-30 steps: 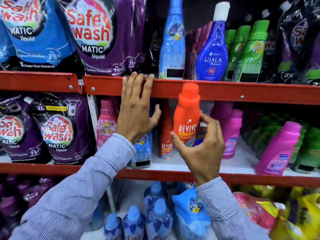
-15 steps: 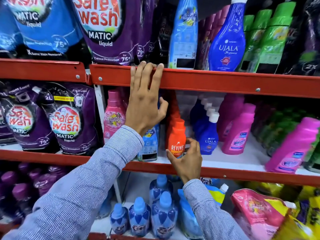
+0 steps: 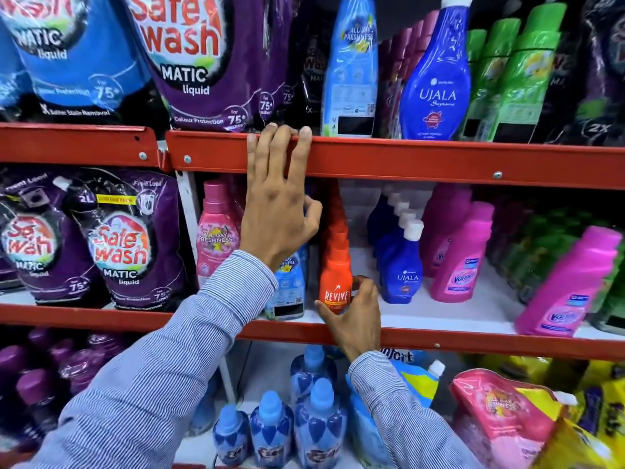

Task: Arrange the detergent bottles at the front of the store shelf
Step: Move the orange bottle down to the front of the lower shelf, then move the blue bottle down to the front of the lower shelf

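An orange Revive bottle (image 3: 335, 280) stands upright near the front of the white middle shelf (image 3: 439, 318), with more orange bottles lined up behind it. My right hand (image 3: 351, 314) wraps around its base from below, thumb on the left and fingers on the right. My left hand (image 3: 275, 204) rests flat against the red rail of the upper shelf (image 3: 406, 160), fingertips hooked over its top edge. Blue Ujala bottles (image 3: 402, 265) stand in a row just right of the orange ones. A light blue bottle (image 3: 289, 286) stands to the left, partly behind my left wrist.
Pink Vanish bottles (image 3: 463, 262) and another (image 3: 571, 292) sit to the right on the same shelf, a pink freshness bottle (image 3: 216, 238) and purple Safewash pouches (image 3: 121, 245) to the left. Tall bottles and pouches fill the upper shelf. Blue bottles (image 3: 270, 431) and pouches crowd the lower shelf.
My right hand has brought the orange Revive bottle down from the height of the upper rail onto the middle shelf, in front of the orange row. My left hand stays on the upper rail.
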Available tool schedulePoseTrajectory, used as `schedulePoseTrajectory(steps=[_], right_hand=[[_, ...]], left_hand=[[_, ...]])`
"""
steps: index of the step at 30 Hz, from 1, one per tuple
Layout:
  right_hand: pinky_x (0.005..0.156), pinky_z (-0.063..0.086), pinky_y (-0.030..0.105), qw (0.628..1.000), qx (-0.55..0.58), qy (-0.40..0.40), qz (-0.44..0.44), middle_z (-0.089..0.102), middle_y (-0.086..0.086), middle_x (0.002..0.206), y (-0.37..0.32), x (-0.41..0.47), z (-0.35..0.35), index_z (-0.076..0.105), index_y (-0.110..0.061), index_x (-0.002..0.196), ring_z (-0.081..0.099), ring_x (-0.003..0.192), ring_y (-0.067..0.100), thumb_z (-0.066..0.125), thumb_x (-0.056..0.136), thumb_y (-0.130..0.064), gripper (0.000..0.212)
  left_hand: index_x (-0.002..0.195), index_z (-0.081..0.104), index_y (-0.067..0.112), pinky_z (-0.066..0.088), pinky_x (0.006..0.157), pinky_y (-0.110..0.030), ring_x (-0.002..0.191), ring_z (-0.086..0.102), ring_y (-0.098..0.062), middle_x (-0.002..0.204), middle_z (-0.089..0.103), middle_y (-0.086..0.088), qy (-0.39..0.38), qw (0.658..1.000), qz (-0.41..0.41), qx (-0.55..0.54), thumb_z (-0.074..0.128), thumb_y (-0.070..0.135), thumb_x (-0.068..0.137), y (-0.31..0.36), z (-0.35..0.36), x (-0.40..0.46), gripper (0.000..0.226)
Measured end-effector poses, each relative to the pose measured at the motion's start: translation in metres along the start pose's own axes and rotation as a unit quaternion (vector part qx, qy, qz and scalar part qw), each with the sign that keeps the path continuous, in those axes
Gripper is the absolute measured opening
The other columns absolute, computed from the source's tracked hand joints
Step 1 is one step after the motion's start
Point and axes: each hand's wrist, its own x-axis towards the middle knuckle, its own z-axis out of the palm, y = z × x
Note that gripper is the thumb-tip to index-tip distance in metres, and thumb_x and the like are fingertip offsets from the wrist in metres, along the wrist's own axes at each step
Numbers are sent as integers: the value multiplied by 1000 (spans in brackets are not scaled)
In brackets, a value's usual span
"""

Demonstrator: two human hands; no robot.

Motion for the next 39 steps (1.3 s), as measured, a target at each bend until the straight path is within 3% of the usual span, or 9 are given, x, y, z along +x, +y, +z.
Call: schedulePoseTrajectory(steps=[5,8,12,17,22,27,31,34,39], right_hand=[[88,49,36,1000,11,-8,-22,48,1,120,5,-7,-16,42,-17,123,55,110,23,82,64,-48,78],[79,52,35,997,15,48,-60,51,-5,115,-5,-7,-42,47,-22,118,58,100,16,76,71,-50,61],[81,51,32,974,83,139,-156,56,-4,101,-34,8,-91,58,-17,102,57,89,13,72,80,-25,27],[80,48,29,931,98,249,-249,58,4,93,-75,43,-144,61,-8,93,56,84,22,69,80,-8,15],[92,46,42,915,82,308,-249,59,8,104,-110,87,-178,58,-7,104,53,99,26,71,77,-19,32],[98,40,41,939,-8,299,-171,55,9,120,-136,129,-186,50,-12,119,50,113,31,71,67,-50,67],[97,42,47,948,-54,286,-127,50,8,132,-146,148,-180,43,-13,128,48,121,31,76,57,-62,92],[98,43,46,949,-63,282,-124,50,9,130,-149,156,-175,43,-12,126,50,118,32,80,53,-62,96],[97,42,39,948,-37,280,-149,51,11,123,-151,160,-176,44,-9,116,50,113,32,81,56,-53,83]], left_hand=[[154,32,5,7,129,-53,149,24,-38,154,38,-22,-2,1000,0,7,68,17,72,0,-2,-1,91],[155,31,6,7,129,-54,151,22,-37,156,37,-21,-7,1000,-3,8,69,18,73,-1,-3,-2,91],[154,33,6,8,126,-63,153,20,-40,158,35,-20,-11,999,-23,26,67,26,75,8,-2,-1,88],[153,36,7,9,124,-68,154,17,-43,162,31,-22,-10,1000,-20,9,65,31,76,32,1,4,86],[154,35,8,15,123,-67,154,20,-41,162,31,-21,-26,999,23,-7,66,30,76,57,9,11,86],[153,37,5,12,125,-64,152,26,-39,157,41,-18,-23,999,29,-6,66,28,75,68,16,16,86],[151,39,5,14,125,-64,150,31,-38,154,45,-16,-14,999,29,-7,67,26,74,66,19,16,85],[151,39,5,15,124,-65,149,33,-38,152,47,-17,-7,999,32,-1,71,23,73,66,20,16,87],[151,37,5,13,125,-65,148,33,-38,151,46,-17,-2,1000,27,0,76,20,71,69,21,17,91]])
